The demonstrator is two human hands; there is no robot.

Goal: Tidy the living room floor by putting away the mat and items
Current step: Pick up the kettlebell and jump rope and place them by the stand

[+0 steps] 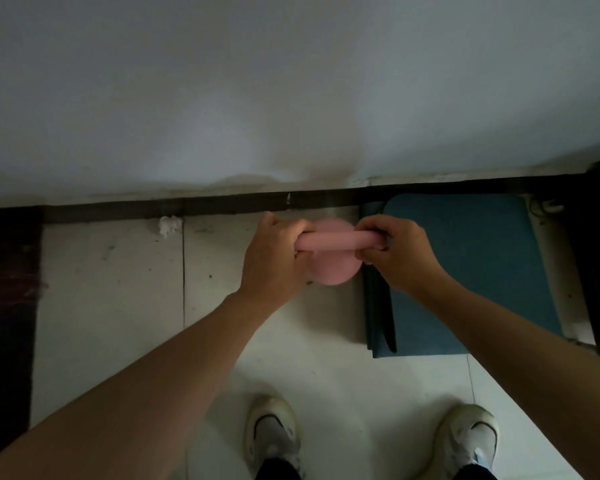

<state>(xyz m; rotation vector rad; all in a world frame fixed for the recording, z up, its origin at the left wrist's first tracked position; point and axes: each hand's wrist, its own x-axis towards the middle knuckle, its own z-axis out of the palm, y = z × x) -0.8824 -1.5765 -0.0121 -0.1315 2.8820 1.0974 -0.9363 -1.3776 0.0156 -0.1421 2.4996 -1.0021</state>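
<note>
Left hand (274, 252) and right hand (400, 252) each grip an end of a pink bar (333, 240) beside a folded blue mat (465, 271) on the floor (111, 306).

Found pink round item (335, 265) with bar handle held level near floor's (118, 289) far edge, folded blue mat (465, 271) flat just beside.

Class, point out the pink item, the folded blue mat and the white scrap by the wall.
pink item (333, 240), head view, middle of its bar.
folded blue mat (465, 271), head view, its flat top.
white scrap (168, 226), head view, its centre.
</note>
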